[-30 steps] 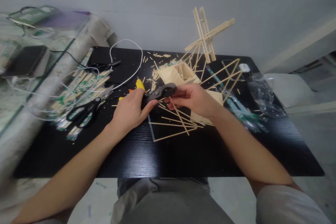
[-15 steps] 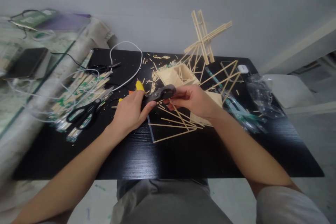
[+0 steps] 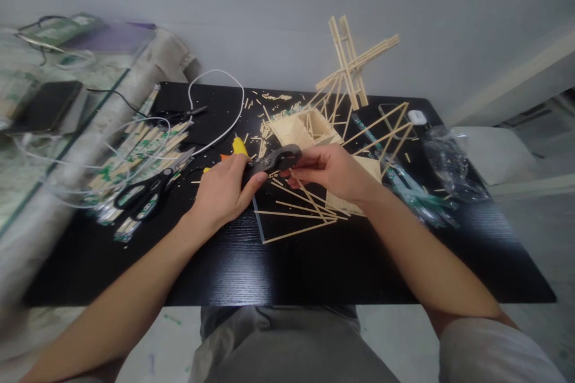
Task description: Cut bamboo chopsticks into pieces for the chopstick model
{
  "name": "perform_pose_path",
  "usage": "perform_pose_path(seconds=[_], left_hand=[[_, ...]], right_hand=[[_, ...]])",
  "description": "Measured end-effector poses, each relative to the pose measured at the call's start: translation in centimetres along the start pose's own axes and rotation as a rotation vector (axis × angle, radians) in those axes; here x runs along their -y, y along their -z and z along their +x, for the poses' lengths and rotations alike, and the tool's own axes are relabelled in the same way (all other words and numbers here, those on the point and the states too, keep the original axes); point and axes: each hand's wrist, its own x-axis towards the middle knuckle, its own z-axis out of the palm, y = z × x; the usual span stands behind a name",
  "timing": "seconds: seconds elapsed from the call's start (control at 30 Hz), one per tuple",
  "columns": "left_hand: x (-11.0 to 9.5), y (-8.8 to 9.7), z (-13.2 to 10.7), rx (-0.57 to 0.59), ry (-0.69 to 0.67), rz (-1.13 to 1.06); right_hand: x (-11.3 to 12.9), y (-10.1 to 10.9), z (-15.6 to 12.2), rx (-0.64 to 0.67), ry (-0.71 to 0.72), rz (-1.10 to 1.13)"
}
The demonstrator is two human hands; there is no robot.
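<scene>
Your left hand point(image 3: 224, 188) gripped the cutters point(image 3: 272, 161); your right hand point(image 3: 335, 170) pinched a stick point(image 3: 310, 198). The crossed frame point(image 3: 344, 64) stood joined, while loose sticks point(image 3: 296, 233) lay seemingly unused.

It looks like a room of a home, serving as a small craft corner. Beyond the right grip point(image 3: 335, 170), a windmill-like stick model point(image 3: 344, 66) and wood offcuts point(image 3: 276, 97) are on a black bench point(image 3: 202, 281), close to a plain grey wall point(image 3: 269, 12). Left of the left grip point(image 3: 222, 188) is a glass top point(image 3: 112, 81) with cloth point(image 3: 159, 63); far right of the right grip, a white seat point(image 3: 489, 155).
</scene>
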Motion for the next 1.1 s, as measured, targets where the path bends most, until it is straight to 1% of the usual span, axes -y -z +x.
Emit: perform_pose_path(seconds=[0.13, 0.3, 0.37, 0.47, 0.57, 0.63, 0.73, 0.9, 1.0, 1.1], left_hand=[[0.2, -0.2, 0.0, -0.020, 0.000, -0.028], [-0.1, 0.0, 0.0, 0.003, 0.052, -0.070], [-0.1, 0.1, 0.1, -0.006, 0.055, -0.178], [0.1, -0.2, 0.2, -0.030, 0.098, -0.450], [0.7, -0.8, 0.4, -0.031, 0.217, -0.704], [1.0, -1.2, 0.6, -0.027, 0.274, -0.797], [1.3, -1.6, 0.7, -0.035, 0.285, -0.815], [1.2, -1.7, 0.5, -0.041, 0.216, -0.776], [1.1, -1.7, 0.5, -0.052, 0.168, -0.724], [1.1, -1.5, 0.5, -0.060, 0.137, -0.680]], right_hand=[[0.1, 0.1, -0.1, 0.017, 0.001, -0.013], [-0.2, 0.1, 0.0, 0.011, 0.000, -0.003], [-0.3, 0.1, 0.0, 0.003, -0.008, 0.000], [-0.2, 0.2, -0.1, 0.008, -0.015, -0.038], [-0.4, 0.1, -0.3, 0.074, -0.034, -0.137], [-0.8, -0.2, -0.4, 0.141, -0.068, -0.233], [-1.5, -1.3, -0.5, 0.206, -0.099, -0.405], [-2.6, -3.8, -0.7, 0.241, -0.097, -0.629], [-3.1, -4.9, -0.9, 0.289, -0.038, -0.751], [-3.4, -5.4, -1.0, 0.325, 0.025, -0.823]])
